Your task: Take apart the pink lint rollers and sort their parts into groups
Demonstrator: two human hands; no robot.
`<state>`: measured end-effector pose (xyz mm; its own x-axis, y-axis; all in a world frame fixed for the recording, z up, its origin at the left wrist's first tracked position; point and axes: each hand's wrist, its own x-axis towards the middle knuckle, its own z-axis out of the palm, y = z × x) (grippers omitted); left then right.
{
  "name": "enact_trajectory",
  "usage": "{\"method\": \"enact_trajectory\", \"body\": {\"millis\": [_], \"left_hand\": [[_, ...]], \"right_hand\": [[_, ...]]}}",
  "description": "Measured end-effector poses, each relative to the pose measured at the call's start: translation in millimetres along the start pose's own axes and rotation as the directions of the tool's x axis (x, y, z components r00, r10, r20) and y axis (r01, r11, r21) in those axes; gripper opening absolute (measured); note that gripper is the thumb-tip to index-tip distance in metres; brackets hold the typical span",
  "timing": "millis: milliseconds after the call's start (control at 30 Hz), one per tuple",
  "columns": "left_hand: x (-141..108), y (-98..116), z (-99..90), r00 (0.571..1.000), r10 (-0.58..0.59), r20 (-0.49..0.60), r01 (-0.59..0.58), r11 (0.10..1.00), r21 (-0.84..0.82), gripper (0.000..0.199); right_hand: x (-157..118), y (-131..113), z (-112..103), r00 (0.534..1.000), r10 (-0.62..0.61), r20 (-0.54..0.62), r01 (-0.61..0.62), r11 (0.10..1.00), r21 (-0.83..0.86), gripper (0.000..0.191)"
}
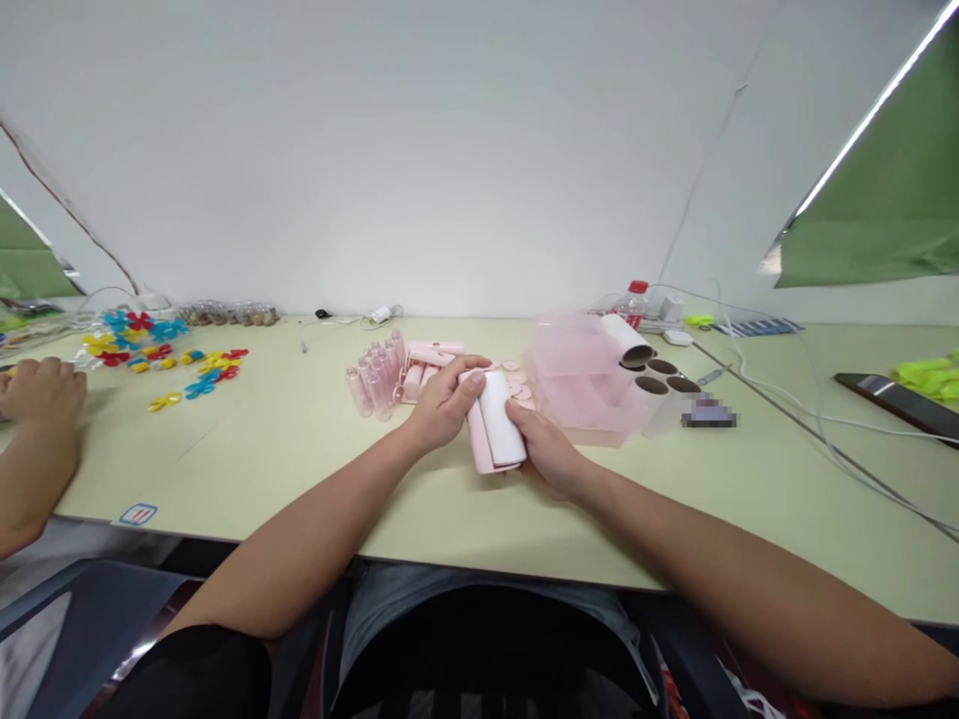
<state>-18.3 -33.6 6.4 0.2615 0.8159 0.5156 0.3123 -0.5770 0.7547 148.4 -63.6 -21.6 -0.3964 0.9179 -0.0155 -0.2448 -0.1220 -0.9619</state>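
Note:
Both hands are closed around a white paper tube (500, 419) with a pink sheet (478, 439) along its left side and beneath it. My left hand (450, 399) grips the upper left, thumb on top. On the right side, my right hand (543, 444) presses its thumb against the tube; its other fingers are mostly hidden. Just beyond my hands lie pink cylinders (436, 352) and flat pink discs (518, 384). Several clear pink tubes (377, 374) stand to the left of them. Translucent pink sheets (573, 369) are stacked to the right.
Several cardboard tubes (651, 384) stand right of the sheets, one white tube (627, 340) lying on top. A bottle (635, 303), white cables (816, 409) and a phone (899, 401) are on the right. Colourful plastic pieces (210, 374) lie left, near another person's hand (45, 394).

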Motion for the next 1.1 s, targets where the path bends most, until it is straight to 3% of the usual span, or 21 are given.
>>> {"method": "enact_trajectory", "body": {"millis": [167, 267, 333, 433, 533, 600, 633, 700, 767, 900, 1033, 1100], "left_hand": [[1.5, 1.3, 1.7, 0.997, -0.073, -0.021, 0.076, 0.969, 0.235, 0.041], [5.9, 3.4, -6.3, 0.971, -0.24, 0.004, 0.232, 0.94, 0.249, 0.035], [8.8, 6.3, -18.8, 0.93, -0.358, 0.085, 0.338, 0.922, 0.187, 0.033], [11.0, 12.5, -43.6, 0.811, -0.485, 0.327, 0.453, 0.874, 0.175, 0.036], [10.6, 16.2, -62.7, 0.626, -0.559, 0.544, 0.492, 0.824, 0.28, 0.045], [9.4, 15.3, -67.8, 0.51, -0.601, 0.615, 0.49, 0.791, 0.367, 0.043], [8.6, 13.9, -68.3, 0.473, -0.622, 0.625, 0.486, 0.775, 0.404, 0.038], [6.5, 9.9, -66.6, 0.451, -0.643, 0.619, 0.48, 0.76, 0.439, 0.028], [3.8, 5.2, -62.9, 0.497, -0.623, 0.605, 0.469, 0.779, 0.416, 0.02], [-1.2, -2.6, -51.1, 0.648, -0.552, 0.524, 0.41, 0.834, 0.37, 0.009], [-1.3, 0.7, -43.5, 0.889, -0.41, 0.205, 0.254, 0.813, 0.524, 0.015], [0.7, 9.0, -50.6, 0.958, -0.285, 0.042, 0.193, 0.744, 0.639, 0.022]], "right_hand": [[4.9, -2.7, -2.0, 0.996, 0.021, -0.09, -0.022, 1.0, -0.006, 0.035], [2.9, -8.4, -2.5, 0.994, 0.035, -0.105, -0.044, 0.996, -0.082, 0.045], [2.4, -10.6, -3.6, 0.991, 0.034, -0.132, -0.049, 0.993, -0.11, 0.048], [4.1, -8.3, -6.7, 0.983, -0.037, -0.18, -0.007, 0.971, -0.239, 0.044], [6.6, -1.7, -10.2, 0.982, -0.087, -0.166, 0.005, 0.896, -0.443, 0.041], [7.2, 2.1, -11.6, 0.985, -0.144, -0.095, 0.059, 0.8, -0.597, 0.034], [7.2, 3.2, -12.0, 0.982, -0.181, -0.05, 0.102, 0.736, -0.669, 0.03], [6.8, 4.1, -11.9, 0.973, -0.232, 0.021, 0.163, 0.616, -0.771, 0.023], [6.0, 3.5, -11.2, 0.969, -0.245, 0.042, 0.173, 0.543, -0.822, 0.022], [3.2, 1.0, -9.7, 0.962, -0.266, 0.069, 0.173, 0.392, -0.904, 0.033], [-1.9, -1.4, -8.9, 0.955, -0.266, 0.132, 0.185, 0.184, -0.965, 0.053], [-4.2, -2.6, -8.5, 0.95, -0.268, 0.16, 0.192, 0.099, -0.976, 0.049]]}}
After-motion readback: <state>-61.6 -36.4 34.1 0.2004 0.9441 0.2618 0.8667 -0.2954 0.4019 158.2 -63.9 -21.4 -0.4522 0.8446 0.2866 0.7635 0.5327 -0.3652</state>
